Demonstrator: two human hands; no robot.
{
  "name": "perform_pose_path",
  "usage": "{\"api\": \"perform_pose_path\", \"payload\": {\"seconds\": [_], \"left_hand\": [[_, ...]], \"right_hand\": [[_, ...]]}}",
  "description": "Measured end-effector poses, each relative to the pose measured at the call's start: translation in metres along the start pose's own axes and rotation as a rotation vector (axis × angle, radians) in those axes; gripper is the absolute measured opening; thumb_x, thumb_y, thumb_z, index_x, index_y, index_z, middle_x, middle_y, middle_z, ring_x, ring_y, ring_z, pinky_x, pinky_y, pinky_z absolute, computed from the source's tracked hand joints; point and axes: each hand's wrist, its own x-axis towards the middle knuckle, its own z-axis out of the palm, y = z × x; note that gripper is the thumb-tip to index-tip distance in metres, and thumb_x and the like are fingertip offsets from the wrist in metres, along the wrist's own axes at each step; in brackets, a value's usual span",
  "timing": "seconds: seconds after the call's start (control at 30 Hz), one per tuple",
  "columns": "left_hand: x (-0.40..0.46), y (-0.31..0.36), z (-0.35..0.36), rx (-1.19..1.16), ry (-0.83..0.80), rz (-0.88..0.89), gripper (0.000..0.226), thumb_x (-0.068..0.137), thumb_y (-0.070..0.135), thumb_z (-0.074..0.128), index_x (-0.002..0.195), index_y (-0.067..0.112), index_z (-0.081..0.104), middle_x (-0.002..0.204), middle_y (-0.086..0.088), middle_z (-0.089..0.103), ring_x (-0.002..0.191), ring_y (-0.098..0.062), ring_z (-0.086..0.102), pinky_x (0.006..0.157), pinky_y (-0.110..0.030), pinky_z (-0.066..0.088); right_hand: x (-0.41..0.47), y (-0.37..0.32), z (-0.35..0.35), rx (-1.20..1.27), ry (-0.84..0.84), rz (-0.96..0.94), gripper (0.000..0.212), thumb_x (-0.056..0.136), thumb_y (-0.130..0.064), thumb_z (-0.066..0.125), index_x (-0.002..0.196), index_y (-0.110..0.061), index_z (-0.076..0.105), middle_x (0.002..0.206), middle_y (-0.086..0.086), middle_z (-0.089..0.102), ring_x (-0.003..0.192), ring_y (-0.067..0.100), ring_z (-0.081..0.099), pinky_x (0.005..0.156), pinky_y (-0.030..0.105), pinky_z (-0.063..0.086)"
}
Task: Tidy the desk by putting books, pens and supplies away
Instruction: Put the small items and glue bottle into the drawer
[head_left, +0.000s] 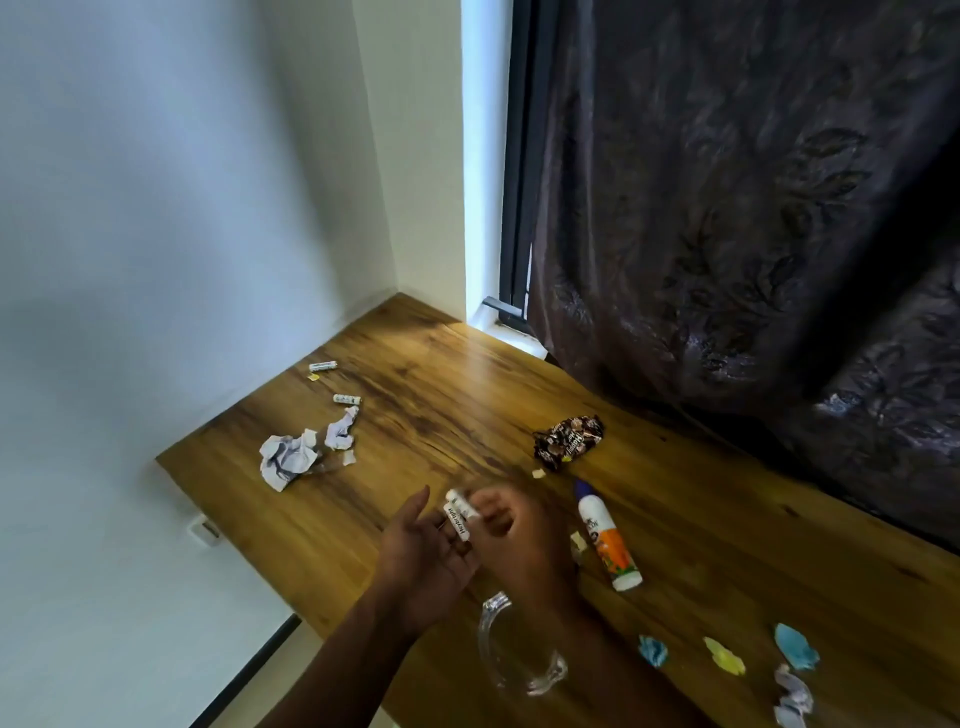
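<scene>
Both of my hands meet over the middle of the wooden desk (467, 374). My left hand (423, 556) lies palm up with small white labelled tubes (460, 514) resting on its fingers. My right hand (519, 535) pinches the tubes from the right. Two more white tubes lie at the far left of the desk, one (323, 366) by the wall and one (347, 399) nearer. A white glue bottle with a blue cap (608, 538) lies on its side just right of my right hand.
Crumpled white paper (288, 460) and a second wad (340, 431) lie at the left. A dark snack wrapper (569, 441) sits beyond the bottle. A clear glass jar (514, 649) stands under my wrists. Coloured paper scraps (724, 662) lie at the front right. A dark curtain (753, 208) hangs behind.
</scene>
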Motion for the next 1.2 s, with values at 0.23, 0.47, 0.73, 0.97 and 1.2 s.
{"api": "perform_pose_path", "payload": {"seconds": [0.23,0.47,0.73,0.97,1.2], "left_hand": [[0.011,0.055,-0.019,-0.103,0.015,0.001,0.046,0.105,0.041,0.042,0.136,0.009,0.053,0.106,-0.010,0.065,0.059,-0.021,0.066,0.048,-0.033,0.057],[0.014,0.105,-0.055,-0.124,0.087,0.037,0.053,0.105,0.042,0.044,0.140,0.005,0.055,0.121,-0.013,0.072,0.109,-0.028,0.067,0.095,-0.044,0.053],[0.019,0.154,-0.104,-0.115,0.084,0.043,0.054,0.099,0.043,0.052,0.134,0.003,0.060,0.118,-0.016,0.068,0.107,-0.033,0.068,0.099,-0.046,0.054],[0.024,0.179,-0.116,-0.108,0.070,0.041,0.058,0.102,0.045,0.048,0.142,0.003,0.054,0.130,-0.019,0.063,0.114,-0.036,0.064,0.102,-0.048,0.051],[0.032,0.192,-0.120,-0.123,0.014,0.001,0.064,0.101,0.049,0.047,0.147,0.003,0.050,0.123,-0.018,0.065,0.106,-0.035,0.066,0.093,-0.045,0.053]], "right_hand": [[0.009,-0.022,0.062,-0.321,-0.016,-0.238,0.023,0.085,-0.053,0.055,0.095,-0.035,0.066,0.097,-0.017,0.066,0.089,0.003,0.057,0.069,0.023,0.038],[0.085,-0.063,0.098,-0.295,-0.004,-0.203,0.015,0.094,-0.041,0.058,0.101,-0.033,0.068,0.097,-0.016,0.067,0.088,0.005,0.062,0.073,0.033,0.057],[0.216,-0.089,0.179,-0.467,-0.167,-0.193,0.015,0.093,-0.030,0.064,0.103,-0.024,0.073,0.106,-0.002,0.072,0.099,0.020,0.066,0.081,0.037,0.057],[0.262,-0.083,0.218,-0.672,-0.243,-0.050,0.023,0.087,-0.027,0.067,0.108,-0.020,0.072,0.110,0.004,0.071,0.101,0.028,0.068,0.082,0.043,0.060],[0.265,-0.085,0.225,-0.655,-0.212,-0.102,0.018,0.087,-0.034,0.066,0.099,-0.020,0.070,0.102,0.000,0.068,0.097,0.022,0.064,0.078,0.039,0.058]]}}
